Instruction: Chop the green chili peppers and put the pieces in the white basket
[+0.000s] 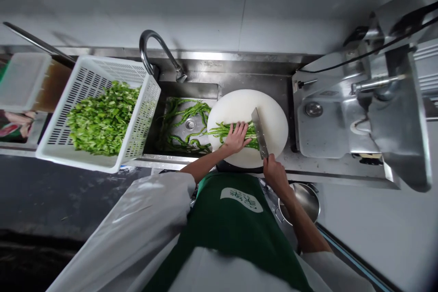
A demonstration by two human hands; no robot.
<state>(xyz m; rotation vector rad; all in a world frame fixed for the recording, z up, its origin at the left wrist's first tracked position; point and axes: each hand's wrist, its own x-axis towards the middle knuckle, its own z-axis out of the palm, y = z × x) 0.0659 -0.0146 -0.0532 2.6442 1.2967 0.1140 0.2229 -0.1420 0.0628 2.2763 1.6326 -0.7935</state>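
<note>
White, round cutting board (273, 132), just right of the middle of the frame. A bundle of long green peppers (253, 136) lies across its left part, tips pointing toward the left edge. My left hand (237, 138) rests palm down on the bundle, fingers slightly apart, laid over the peppers rather than closed round them. My right hand (273, 171), at the lower edge of the board, is clamped on the handle of a knife (260, 134); its broad blade slants up and left, by the right end of the bundle.

Surroundings: left of the board, more whole peppers (196, 109) lie in a metal sink (201, 89) below a curved tap (166, 50). Left of frame: a white plastic crate (80, 163) with a heap of chopped green pieces (102, 121). Right of frame: a large metal machine (398, 109). Lower right: a metal pot (306, 200), partly hidden by my right forearm
</note>
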